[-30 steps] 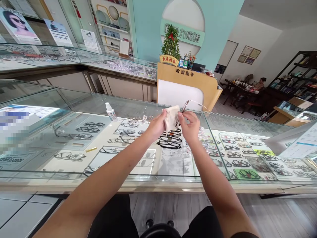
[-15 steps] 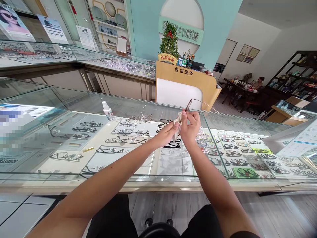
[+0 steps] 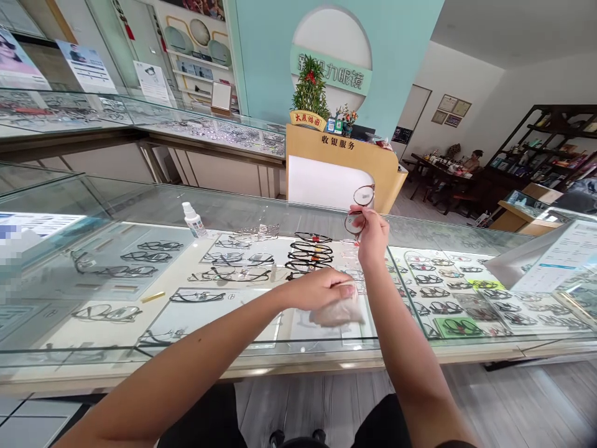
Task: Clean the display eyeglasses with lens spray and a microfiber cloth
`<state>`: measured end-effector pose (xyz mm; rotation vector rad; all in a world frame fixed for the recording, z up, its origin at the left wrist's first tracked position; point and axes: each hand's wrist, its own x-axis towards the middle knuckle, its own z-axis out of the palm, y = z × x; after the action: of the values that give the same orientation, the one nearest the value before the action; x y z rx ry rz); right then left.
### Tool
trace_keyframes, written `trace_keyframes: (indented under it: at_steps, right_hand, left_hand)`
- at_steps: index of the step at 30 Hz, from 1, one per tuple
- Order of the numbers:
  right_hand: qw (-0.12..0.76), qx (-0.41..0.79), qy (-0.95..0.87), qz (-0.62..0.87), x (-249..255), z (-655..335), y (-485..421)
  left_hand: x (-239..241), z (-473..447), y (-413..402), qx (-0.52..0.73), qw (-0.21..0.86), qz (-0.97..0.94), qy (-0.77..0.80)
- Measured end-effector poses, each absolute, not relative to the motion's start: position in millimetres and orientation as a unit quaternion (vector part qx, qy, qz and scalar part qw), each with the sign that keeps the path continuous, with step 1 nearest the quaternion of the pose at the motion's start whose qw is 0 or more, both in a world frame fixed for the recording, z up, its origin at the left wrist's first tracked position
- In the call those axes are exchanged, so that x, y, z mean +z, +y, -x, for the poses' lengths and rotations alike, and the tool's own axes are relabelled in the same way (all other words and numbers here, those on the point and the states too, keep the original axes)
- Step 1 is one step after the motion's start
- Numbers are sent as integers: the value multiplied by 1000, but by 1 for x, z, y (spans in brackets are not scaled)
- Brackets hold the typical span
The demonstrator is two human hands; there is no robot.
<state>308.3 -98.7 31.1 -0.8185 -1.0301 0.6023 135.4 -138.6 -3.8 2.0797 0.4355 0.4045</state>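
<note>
Up in front of me, my right hand [image 3: 374,236] is closed on a pair of eyeglasses [image 3: 354,223] with thin brownish round rims. The lenses stand one above the other, and the fingers grip near the bridge. Lower and to the left, my left hand [image 3: 317,289] pinches a pale cleaning cloth [image 3: 339,311], which hangs down blurred over the glass counter. The cloth and the eyeglasses are apart. A white spray bottle [image 3: 193,221] stands on the counter top to the left.
Under the glass counter [image 3: 261,345] lie rows of eyeglass frames [image 3: 308,255]. A yellow stick-like object [image 3: 153,297] is at the left. Beyond stand a wooden cash desk [image 3: 342,163] and more display cases. A slanted white sign [image 3: 555,261] is at the right. A person [image 3: 472,163] sits far back.
My left hand has pulled the cloth away from the eyeglasses, down toward me. My right hand has turned the eyeglasses so both lenses show. The view has shifted slightly.
</note>
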Motion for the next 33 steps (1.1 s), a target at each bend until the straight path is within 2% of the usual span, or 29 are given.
trace_keyframes:
  at_steps: [4,6,8,11,14,16,21,28,33]
  right_hand:
    - [724,324,-483,372,28,-307,-94]
    - [715,335,-490,370,27,-306,-93]
    - [714,345,-491,362,27,-305,-94]
    - [700,348,-508,361,28,-303,-97]
    - [661,338,-562,365,32,-302,-104]
    - [624,349,-602,356,33,-302,-109]
    - [549,426,-643,322,36,-303,-113]
    - [491,464,-661,327,43,-312,-114]
    - [475,472,-674,311,42,-315,-114]
  left_hand:
    - [-14,-143,-143,151,334,-913,181]
    - [-16,-142,-141,178,258,-928,203]
    - [-14,-139,-137,223,227,-918,238]
    - [-4,-130,-130,357,209,-858,303]
    - [8,-119,-121,532,123,-769,332]
    - [15,-112,-115,593,57,-732,330]
    - [18,-101,-101,575,-14,-768,280]
    - [14,-94,-92,562,-77,-793,223]
    - [15,-91,-88,566,-84,-787,232]
